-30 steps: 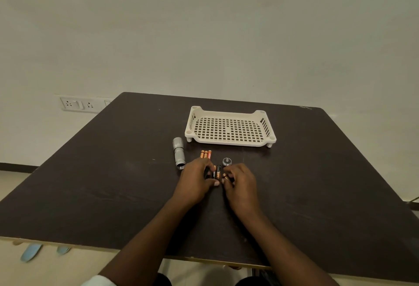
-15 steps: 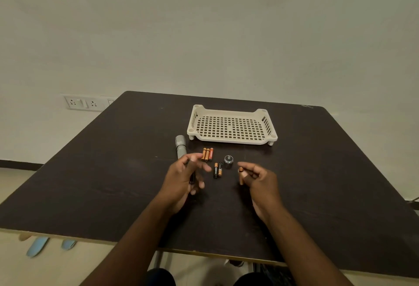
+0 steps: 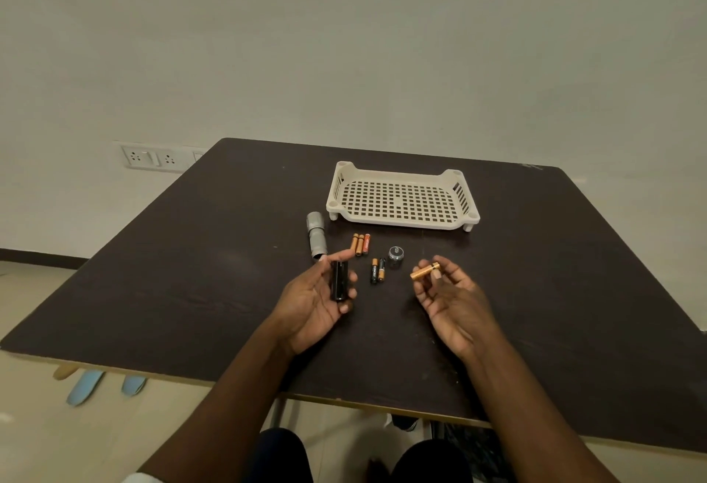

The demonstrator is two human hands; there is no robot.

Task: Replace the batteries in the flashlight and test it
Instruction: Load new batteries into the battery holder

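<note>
My left hand (image 3: 313, 299) is palm up and holds a black battery holder (image 3: 339, 279) between thumb and fingers. My right hand (image 3: 451, 299), also palm up, pinches a gold battery (image 3: 424, 270) at its fingertips. On the dark table (image 3: 191, 272) between my hands lie two black-and-copper batteries (image 3: 377, 270). Three gold and orange batteries (image 3: 360, 244) lie just beyond them. The grey flashlight body (image 3: 316, 233) lies at the left, and its round tail cap (image 3: 396, 253) stands at the right.
A cream perforated tray (image 3: 401, 197) stands beyond the parts, with nothing in it. A wall socket plate (image 3: 151, 156) is behind the table's left corner. Blue slippers (image 3: 86, 387) lie on the floor under the near left edge.
My hands have drawn apart and risen off the table. The left now holds the black holder palm up, and the right has lifted a gold battery away from the two left lying.
</note>
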